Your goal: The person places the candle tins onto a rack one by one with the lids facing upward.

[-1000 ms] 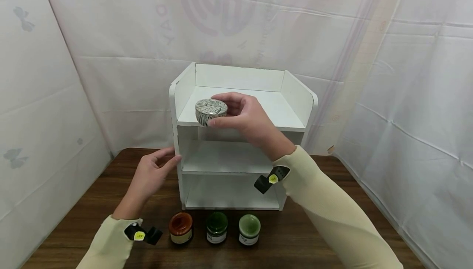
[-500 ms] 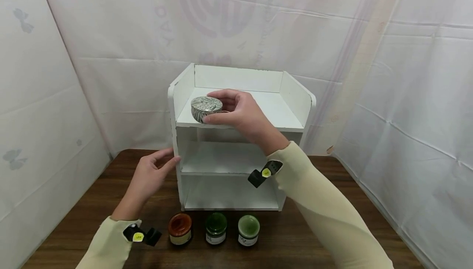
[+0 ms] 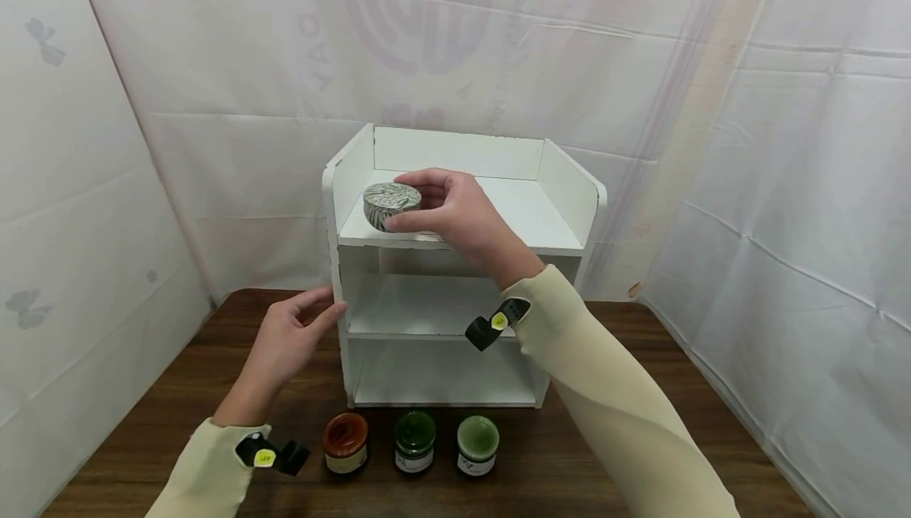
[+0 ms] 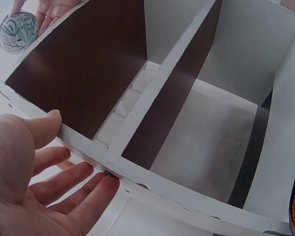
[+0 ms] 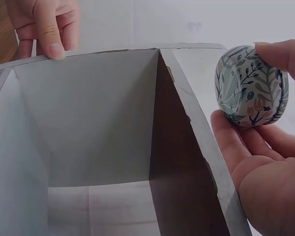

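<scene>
My right hand pinches a round tin between thumb and fingers, over the left part of the white shelf unit's top board. Leaves and flowers pattern the tin's lid and side; in the right wrist view the tin is tilted, with the thumb at one edge and fingertips at the opposite edge. Lower down, my left hand holds the unit's left side panel. The left wrist view shows its thumb on the panel's front edge and its fingers along the outer face.
On the dark wooden table, in front of the unit, stand an amber jar, a dark green jar and a light green jar in a row. White sheeting hangs behind and at both sides.
My right hand has moved left and slightly farther back with the tin, over the top board. The left hand stays at the side panel, and the jars have not moved.
</scene>
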A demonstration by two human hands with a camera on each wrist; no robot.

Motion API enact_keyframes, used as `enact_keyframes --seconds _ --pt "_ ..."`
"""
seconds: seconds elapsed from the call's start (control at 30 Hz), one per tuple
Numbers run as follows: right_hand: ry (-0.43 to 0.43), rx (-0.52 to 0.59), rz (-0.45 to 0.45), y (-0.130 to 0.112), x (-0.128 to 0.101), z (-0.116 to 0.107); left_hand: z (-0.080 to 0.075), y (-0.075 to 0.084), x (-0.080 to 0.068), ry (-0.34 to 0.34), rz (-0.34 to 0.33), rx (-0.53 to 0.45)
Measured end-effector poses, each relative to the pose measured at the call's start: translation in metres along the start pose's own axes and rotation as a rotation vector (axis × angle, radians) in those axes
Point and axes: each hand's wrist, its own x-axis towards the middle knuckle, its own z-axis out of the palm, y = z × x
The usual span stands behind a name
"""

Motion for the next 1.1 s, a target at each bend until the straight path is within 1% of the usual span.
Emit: enact_keyframes --seconds 0.43,0.63,0.83,1.1 --pt "-0.016 -0.062 0.031 -0.005 0.013 0.004 -0.003 -0.001 0.000 0.000 -0.021 -0.004" --pt "-0.009 -0.092 0.041 -0.005 0.021 0.003 -0.004 -0.001 0.000 0.003 -0.016 0.007" --pt "0.016 -0.145 0.059 -0.004 0.027 0.001 -0.003 0.000 0.001 -0.004 -0.008 -0.007" --pt "0.019 -0.167 0.072 -0.005 0.030 0.000 -0.003 0.000 0.000 0.000 -0.021 -0.003"
